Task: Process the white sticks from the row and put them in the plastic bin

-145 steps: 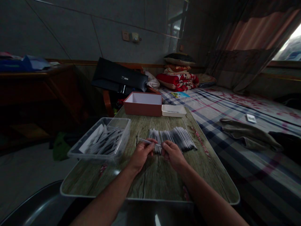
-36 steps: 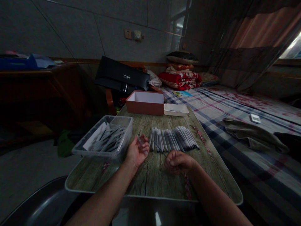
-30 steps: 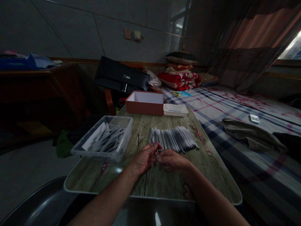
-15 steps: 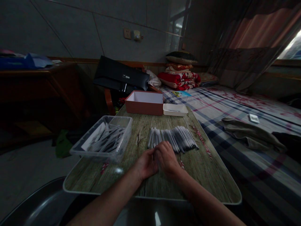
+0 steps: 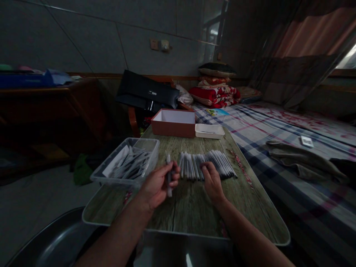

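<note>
Gripping a slim pen (image 5: 169, 186) in the left hand (image 5: 157, 185), thumb and fingers clamped on the barrel, standing nearly upright and somewhat blurred, raised above the table (image 5: 189, 215) between a clear plastic box (image 5: 119, 182) on the left and a row of pens (image 5: 191, 167) on the right. Hovering or resting with the right hand (image 5: 213, 183) at the near side of that row, fingers curled inward and close together, thumb near the fingertips; cannot tell about contact with the row, nor about anything between the fingertips

Laid side by side in the row, pointing from near to far, with dark ends on the near side. Piled loosely in the clear plastic box, more pens (image 5: 135, 163), beside a white sheet (image 5: 116, 161) along the left wall. At the far end of the table, a reddish-brown box (image 5: 172, 129), open at the top and pale inside; just right of it, a white tray (image 5: 210, 136) with a few thin items (image 5: 208, 132) inside. Beyond, tilted at the far left, a black panel (image 5: 147, 94). To the right, a bed (image 5: 256, 128) with plaid cover, bearing a crumpled grey-green cloth (image 5: 297, 157) and, farther back, folded red bedding (image 5: 214, 96)
</note>
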`<state>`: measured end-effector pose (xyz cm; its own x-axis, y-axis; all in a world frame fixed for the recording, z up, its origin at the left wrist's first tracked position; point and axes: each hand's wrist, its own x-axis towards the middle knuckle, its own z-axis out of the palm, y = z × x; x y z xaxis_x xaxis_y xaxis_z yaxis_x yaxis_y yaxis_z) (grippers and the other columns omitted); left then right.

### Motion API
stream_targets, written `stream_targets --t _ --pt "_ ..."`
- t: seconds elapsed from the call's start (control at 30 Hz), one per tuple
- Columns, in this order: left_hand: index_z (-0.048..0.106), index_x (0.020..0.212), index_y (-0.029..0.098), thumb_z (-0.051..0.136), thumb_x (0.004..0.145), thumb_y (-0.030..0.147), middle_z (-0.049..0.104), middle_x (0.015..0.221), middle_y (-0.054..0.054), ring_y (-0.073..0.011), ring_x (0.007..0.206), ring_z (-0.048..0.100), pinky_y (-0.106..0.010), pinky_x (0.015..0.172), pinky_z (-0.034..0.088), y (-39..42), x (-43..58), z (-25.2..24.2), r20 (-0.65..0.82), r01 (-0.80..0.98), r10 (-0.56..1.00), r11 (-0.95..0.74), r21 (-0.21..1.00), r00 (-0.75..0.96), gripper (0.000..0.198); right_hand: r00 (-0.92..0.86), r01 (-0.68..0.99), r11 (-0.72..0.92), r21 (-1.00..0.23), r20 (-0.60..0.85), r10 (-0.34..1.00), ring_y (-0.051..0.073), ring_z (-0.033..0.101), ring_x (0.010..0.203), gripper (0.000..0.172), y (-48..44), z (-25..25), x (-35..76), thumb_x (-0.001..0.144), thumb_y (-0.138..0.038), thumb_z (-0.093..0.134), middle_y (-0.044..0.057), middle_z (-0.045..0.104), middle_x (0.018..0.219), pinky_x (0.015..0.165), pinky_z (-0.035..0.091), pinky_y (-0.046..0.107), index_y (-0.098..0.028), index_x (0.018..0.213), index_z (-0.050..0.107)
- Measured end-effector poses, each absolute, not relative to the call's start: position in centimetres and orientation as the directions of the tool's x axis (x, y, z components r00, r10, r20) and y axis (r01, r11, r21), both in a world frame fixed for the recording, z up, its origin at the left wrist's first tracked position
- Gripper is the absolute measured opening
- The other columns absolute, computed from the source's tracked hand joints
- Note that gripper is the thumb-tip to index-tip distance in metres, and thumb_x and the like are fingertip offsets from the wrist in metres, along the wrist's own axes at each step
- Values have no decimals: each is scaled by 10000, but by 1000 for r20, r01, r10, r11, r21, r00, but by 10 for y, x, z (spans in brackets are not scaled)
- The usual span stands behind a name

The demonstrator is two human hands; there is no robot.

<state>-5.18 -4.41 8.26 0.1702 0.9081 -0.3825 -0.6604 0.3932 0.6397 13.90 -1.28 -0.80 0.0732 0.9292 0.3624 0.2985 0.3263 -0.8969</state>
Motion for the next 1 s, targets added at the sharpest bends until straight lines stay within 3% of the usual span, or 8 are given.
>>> stream_targets --t 0.13,0.27,0.4,0.53,0.63,0.7,0.83,1.0 --pt "611 808 136 530 846 95 585 693 -22 -80 519 519 -134 387 335 -31 -103 127 -116 -402 985 56 914 -127 98 36 318 340 -885 370 928 176 487 795 153 -12 -10 137 909 -281 435 41 543 860 732 391 299 -195 851 548" --pt "597 875 153 526 810 89 589 701 2 -93 563 551 -155 458 378 -4 -153 137 -17 36 959 28 999 -283 116 33 342 347 -873 381 924 177 494 789 146 -12 -8 135 898 -263 436 43 545 854 740 399 302 -193 845 553" --pt "613 957 155 555 793 174 665 844 -49 -194 786 643 -297 677 493 14 -188 127 -4 513 982 102 853 -188 175 45 344 353 -870 391 919 182 506 793 145 -10 -8 136 892 -267 443 43 557 853 744 404 304 -195 855 563" --pt "646 1045 182 606 768 252 681 1068 -100 -284 1003 620 -409 912 447 8 -184 126 135 740 990 -70 669 -29 288 61 326 365 -872 405 912 185 512 796 147 -8 -10 138 886 -273 448 43 554 847 740 404 301 -195 846 566" --pt "663 1039 194 600 779 195 655 1100 -94 -280 1056 584 -384 962 402 -10 -147 127 355 764 934 -201 614 -40 267 66 322 369 -872 410 910 186 514 799 149 -8 -10 138 889 -275 447 42 551 843 740 402 302 -195 849 567" --pt "687 941 204 634 758 149 649 1015 -73 -250 996 581 -325 915 413 -21 -113 119 406 646 914 -296 704 -24 198 63 321 373 -870 413 909 187 516 809 152 -8 -10 139 893 -273 442 44 550 848 751 403 306 -195 851 566" --pt "662 683 210 692 652 37 586 761 -47 -237 870 566 -285 845 413 -22 -56 74 173 186 985 -171 968 5 178 63 320 358 -877 397 916 183 506 796 149 -7 -11 139 894 -273 442 42 547 848 747 408 308 -197 855 564" --pt "527 566 241 666 583 -17 536 699 -31 -282 1025 557 -319 920 397 12 -33 16 58 257 990 -24 966 -125 294 65 320 364 -875 404 913 177 497 783 152 -7 -11 139 895 -271 442 38 547 839 746 406 304 -197 843 565"
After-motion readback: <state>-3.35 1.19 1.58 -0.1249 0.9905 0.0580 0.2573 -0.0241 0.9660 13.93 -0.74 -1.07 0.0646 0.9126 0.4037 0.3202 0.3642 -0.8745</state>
